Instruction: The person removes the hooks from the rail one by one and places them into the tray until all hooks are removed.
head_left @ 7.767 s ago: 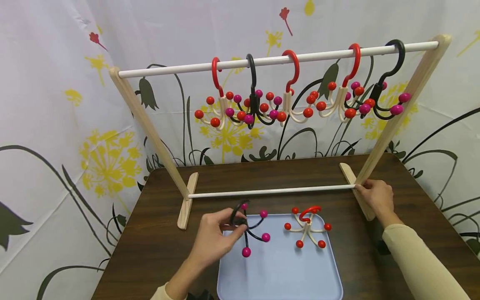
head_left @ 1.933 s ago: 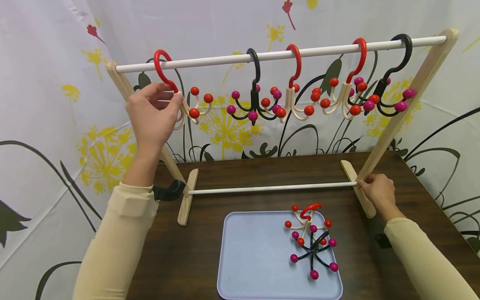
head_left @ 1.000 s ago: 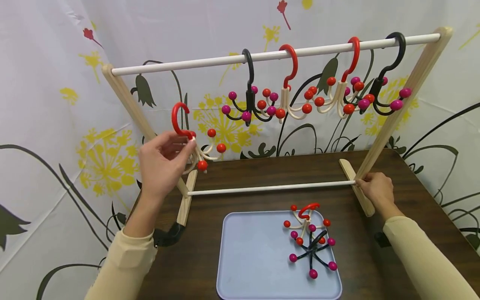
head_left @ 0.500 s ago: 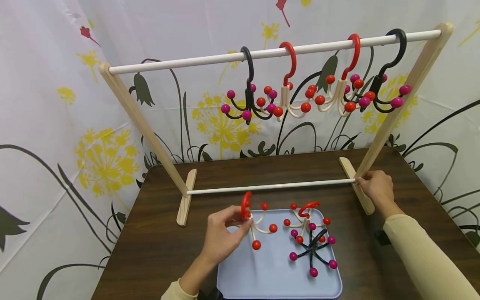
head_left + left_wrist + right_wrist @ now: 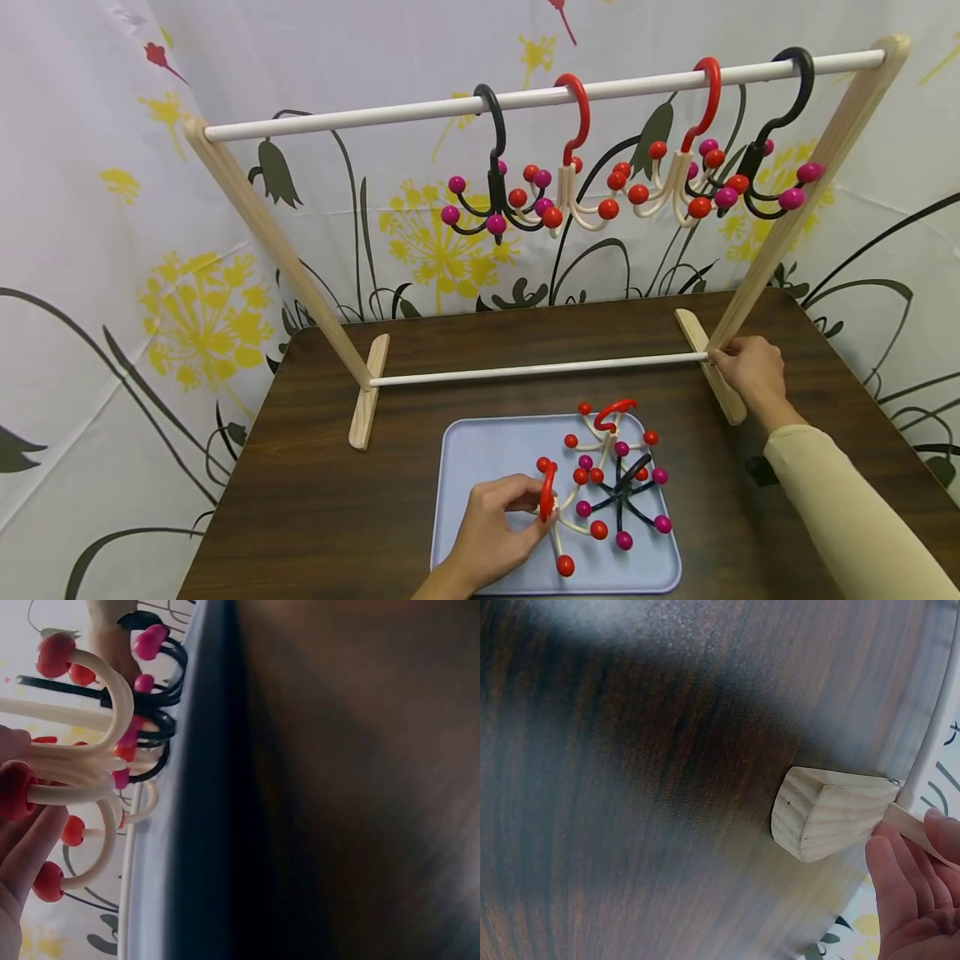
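My left hand (image 5: 491, 529) pinches the neck of a hanger with a red hook (image 5: 547, 492), cream arms and red ball tips, low over the pale blue tray (image 5: 468, 450). The left wrist view shows its curved cream arms (image 5: 71, 795) close to the tray; I cannot tell whether they touch. On the tray's right side a black hanger (image 5: 621, 496) with pink balls stands overlapping another red-and-cream hanger (image 5: 615, 408). My right hand (image 5: 753, 375) grips the foot end of the wooden rack's right post (image 5: 772, 250); in the right wrist view, fingers and thumb (image 5: 941, 825) lie around it.
Several hangers hang from the rack's white top bar (image 5: 637, 87), including a black one (image 5: 497, 183) and a red-and-cream one (image 5: 567, 175). A lower white bar (image 5: 525, 369) joins the wooden feet (image 5: 365, 414) on the dark table (image 5: 300, 500). A flowered curtain (image 5: 75, 250) hangs behind.
My left hand put the black hanger on the tray, lifted the leftmost red-and-cream hanger off the bar and carried it down over the tray. My right hand has stayed at the post.
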### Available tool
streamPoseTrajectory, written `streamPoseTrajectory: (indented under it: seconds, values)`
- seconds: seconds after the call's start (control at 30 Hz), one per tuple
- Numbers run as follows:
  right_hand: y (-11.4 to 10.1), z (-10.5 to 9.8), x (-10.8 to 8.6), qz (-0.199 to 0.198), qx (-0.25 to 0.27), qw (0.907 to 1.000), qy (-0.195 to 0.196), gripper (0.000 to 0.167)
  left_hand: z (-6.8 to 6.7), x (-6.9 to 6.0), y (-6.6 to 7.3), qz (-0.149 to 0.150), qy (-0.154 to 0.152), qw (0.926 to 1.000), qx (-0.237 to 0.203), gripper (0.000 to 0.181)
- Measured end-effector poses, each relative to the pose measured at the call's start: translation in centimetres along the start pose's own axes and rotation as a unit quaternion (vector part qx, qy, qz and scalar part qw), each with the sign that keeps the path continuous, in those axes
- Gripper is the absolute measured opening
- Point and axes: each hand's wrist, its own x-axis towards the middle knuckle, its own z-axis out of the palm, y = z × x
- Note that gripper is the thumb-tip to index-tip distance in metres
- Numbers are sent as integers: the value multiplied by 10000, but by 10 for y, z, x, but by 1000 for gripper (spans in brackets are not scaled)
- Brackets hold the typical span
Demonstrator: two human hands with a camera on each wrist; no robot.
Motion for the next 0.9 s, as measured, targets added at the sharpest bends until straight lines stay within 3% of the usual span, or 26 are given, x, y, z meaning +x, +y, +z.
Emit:
streamPoseTrajectory:
  seconds: [0.13, 0.47, 0.7, 0.9]
  values:
    - [0, 0, 1, -4, 15, 10000, -9, 28, 8, -7, -2, 28, -90, 9999, 93, 28]
    - [0, 0, 1, -56, -20, 10000, -7, 28, 19, -19, 1, -813, -421, 9954, 294, 27]
    - [1, -1, 0, -81, -31, 10000, 4, 27, 23, -19, 8, -1230, -419, 9897, 603, 29]
    - [0, -2, -1, -298, -87, 9995, 94, 23, 31, -21, 15, -1228, -212, 9850, 1194, 28]
